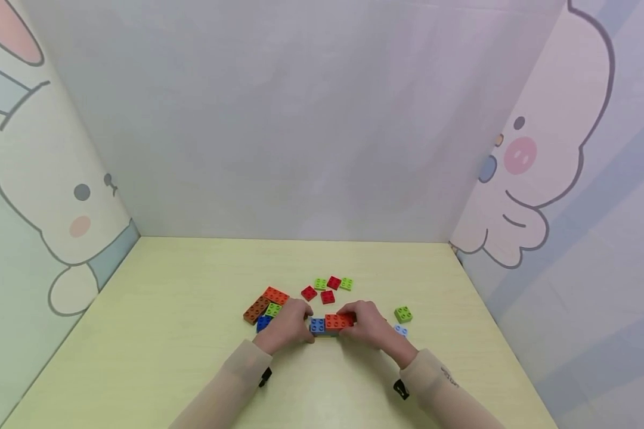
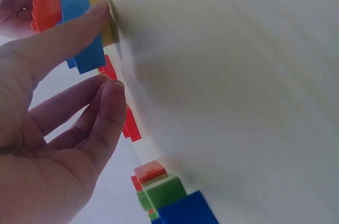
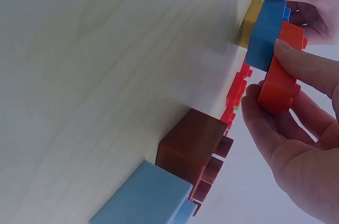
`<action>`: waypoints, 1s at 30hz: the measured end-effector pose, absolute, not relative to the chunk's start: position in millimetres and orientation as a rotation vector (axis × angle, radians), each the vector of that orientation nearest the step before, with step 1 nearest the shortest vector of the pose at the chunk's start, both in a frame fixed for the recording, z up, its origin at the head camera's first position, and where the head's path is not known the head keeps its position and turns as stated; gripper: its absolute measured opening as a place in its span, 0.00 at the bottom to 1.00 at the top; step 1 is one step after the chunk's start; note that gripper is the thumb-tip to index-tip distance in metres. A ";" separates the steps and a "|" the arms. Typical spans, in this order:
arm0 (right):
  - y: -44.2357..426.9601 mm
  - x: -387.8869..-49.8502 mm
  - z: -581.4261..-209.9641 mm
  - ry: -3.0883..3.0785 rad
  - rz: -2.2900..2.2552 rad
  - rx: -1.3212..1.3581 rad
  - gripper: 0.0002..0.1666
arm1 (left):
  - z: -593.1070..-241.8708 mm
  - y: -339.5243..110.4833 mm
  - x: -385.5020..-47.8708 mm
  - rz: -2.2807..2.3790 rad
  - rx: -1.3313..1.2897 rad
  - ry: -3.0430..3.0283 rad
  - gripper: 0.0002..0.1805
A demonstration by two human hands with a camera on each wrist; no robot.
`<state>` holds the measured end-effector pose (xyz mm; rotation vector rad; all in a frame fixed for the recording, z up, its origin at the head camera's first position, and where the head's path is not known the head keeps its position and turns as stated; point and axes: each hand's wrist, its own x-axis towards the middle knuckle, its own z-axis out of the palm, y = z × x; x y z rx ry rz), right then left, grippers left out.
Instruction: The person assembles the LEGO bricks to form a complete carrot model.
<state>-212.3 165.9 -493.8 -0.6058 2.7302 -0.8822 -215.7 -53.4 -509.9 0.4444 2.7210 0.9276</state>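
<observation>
A small stack of toy building bricks stands on the table in front of the person. At its bottom is a yellow brick (image 3: 251, 23), with a blue brick (image 1: 318, 326) over it. A red-orange brick (image 1: 338, 322) lies on the right part of the blue one. Thumb and fingers of the right hand (image 1: 372, 325) pinch this red-orange brick. The left hand (image 1: 287, 328) is at the blue brick's left end, thumb on the near side, fingers bent loosely. In the left wrist view a gap shows between its fingertips and the blue brick; whether the thumb touches is unclear.
Left of the stack lie an orange brick (image 1: 276, 295), a brown brick (image 1: 256, 310), a lime brick (image 1: 273, 310) and a dark blue brick (image 1: 264, 323). Small red (image 1: 328, 297) and lime bricks lie behind. At right are a green brick (image 1: 403, 314), a light blue brick (image 3: 143, 197) and a dark brown brick (image 3: 193, 136).
</observation>
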 end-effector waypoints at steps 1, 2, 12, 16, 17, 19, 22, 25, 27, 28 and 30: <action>165.8 -212.2 -493.6 2.730 -0.883 -0.607 0.19 | -509.0 -55.0 -216.4 0.927 0.449 2.725 0.28; 165.7 -212.1 -493.4 2.731 -0.882 -0.610 0.20 | -508.3 -56.7 -217.3 0.927 0.455 2.731 0.29; 166.7 -211.9 -493.8 2.741 -0.877 -0.636 0.20 | -493.3 -76.1 -224.6 0.749 0.611 2.944 0.29; 166.3 -211.0 -493.0 2.737 -0.879 -0.637 0.20 | -495.4 -86.5 -231.0 0.611 0.623 3.039 0.32; 166.1 -210.8 -492.8 2.736 -0.878 -0.635 0.20 | -496.6 -88.7 -232.6 0.586 0.612 3.052 0.34; 166.0 -210.3 -492.6 2.736 -0.875 -0.629 0.19 | -499.3 -93.3 -236.0 0.545 0.596 3.073 0.35; 165.8 -209.9 -492.2 2.733 -0.872 -0.624 0.19 | -500.5 -98.7 -239.3 0.514 0.570 3.091 0.34; 166.0 -210.5 -492.0 2.726 -0.879 -0.622 0.20 | -503.7 -103.5 -243.2 0.495 0.548 3.108 0.31; 166.1 -211.0 -492.0 2.722 -0.882 -0.623 0.20 | -506.2 -105.9 -245.4 0.490 0.525 3.106 0.30; 166.2 -211.3 -492.0 2.720 -0.885 -0.624 0.20 | -507.6 -106.9 -246.4 0.487 0.517 3.102 0.29; 166.6 -211.6 -492.2 2.720 -0.887 -0.624 0.20 | -509.7 -108.2 -248.5 0.486 0.503 3.089 0.29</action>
